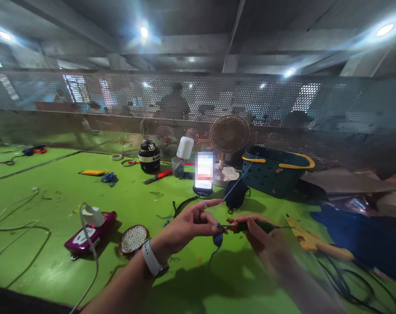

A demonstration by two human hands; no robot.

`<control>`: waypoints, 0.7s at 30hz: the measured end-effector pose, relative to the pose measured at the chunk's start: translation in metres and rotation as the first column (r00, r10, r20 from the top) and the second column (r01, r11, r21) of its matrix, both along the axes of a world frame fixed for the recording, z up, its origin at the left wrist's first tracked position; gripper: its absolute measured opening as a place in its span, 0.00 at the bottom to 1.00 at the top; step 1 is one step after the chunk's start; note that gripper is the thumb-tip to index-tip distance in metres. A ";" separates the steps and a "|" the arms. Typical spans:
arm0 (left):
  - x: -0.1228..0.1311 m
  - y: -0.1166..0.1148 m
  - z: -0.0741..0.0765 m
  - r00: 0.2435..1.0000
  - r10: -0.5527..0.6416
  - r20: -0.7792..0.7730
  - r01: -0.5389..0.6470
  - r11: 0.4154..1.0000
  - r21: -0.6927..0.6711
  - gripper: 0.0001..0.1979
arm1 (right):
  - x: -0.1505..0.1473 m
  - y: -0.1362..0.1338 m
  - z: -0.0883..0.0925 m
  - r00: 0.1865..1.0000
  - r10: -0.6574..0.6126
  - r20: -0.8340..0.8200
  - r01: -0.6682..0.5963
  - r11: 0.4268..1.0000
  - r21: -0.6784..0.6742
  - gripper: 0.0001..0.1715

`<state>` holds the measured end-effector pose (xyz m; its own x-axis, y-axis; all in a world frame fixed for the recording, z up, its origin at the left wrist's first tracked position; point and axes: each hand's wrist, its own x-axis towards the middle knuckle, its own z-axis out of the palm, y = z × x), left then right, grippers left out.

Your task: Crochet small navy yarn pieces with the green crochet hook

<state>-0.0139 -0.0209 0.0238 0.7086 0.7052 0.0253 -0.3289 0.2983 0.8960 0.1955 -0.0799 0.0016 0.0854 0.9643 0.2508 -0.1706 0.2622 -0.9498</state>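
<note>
My left hand (191,224) is raised over the green table (53,205), its fingers pinched on a small blue crocheted piece (218,238), with thin blue yarn (232,186) looped over the forefinger. A white watch is on that wrist. My right hand (255,229) is closed around a green-handled crochet hook (259,226) whose tip points left at the blue piece. The yarn runs up and back toward a dark ball (236,195) behind the hands.
A lit phone (204,171) stands on a holder beside a small desk fan (228,139) and a blue basket (276,168). A yellow glue gun (307,240), a purple device (91,231), a round studded disc (134,238), cables and a perforated screen (119,113) surround the spot.
</note>
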 end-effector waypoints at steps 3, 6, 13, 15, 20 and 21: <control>0.002 -0.003 0.003 0.999 0.050 -0.015 -0.050 0.998 0.025 0.35 | -0.007 0.002 -0.004 0.990 -0.010 -0.143 -0.006 0.994 -0.112 0.14; 0.005 -0.005 0.002 0.994 0.113 0.010 -0.113 0.993 0.043 0.41 | -0.014 0.002 -0.002 0.977 -0.101 -0.190 0.076 0.988 -0.131 0.16; 0.006 -0.006 -0.002 0.988 0.126 0.088 -0.128 0.992 0.015 0.53 | -0.021 0.001 0.007 0.948 -0.176 -0.265 0.108 0.961 -0.253 0.23; 0.006 -0.005 -0.002 0.989 0.098 0.113 -0.096 0.995 -0.021 0.53 | -0.019 0.001 0.006 0.946 -0.162 -0.280 0.090 0.963 -0.253 0.23; 0.004 -0.003 -0.004 0.989 0.020 0.146 -0.004 0.994 -0.107 0.53 | -0.011 0.002 0.000 0.962 -0.074 -0.265 0.027 0.984 -0.176 0.18; 0.004 -0.003 -0.005 0.988 0.005 0.153 0.013 0.993 -0.118 0.53 | -0.010 0.003 -0.001 0.965 -0.052 -0.256 0.013 0.988 -0.151 0.17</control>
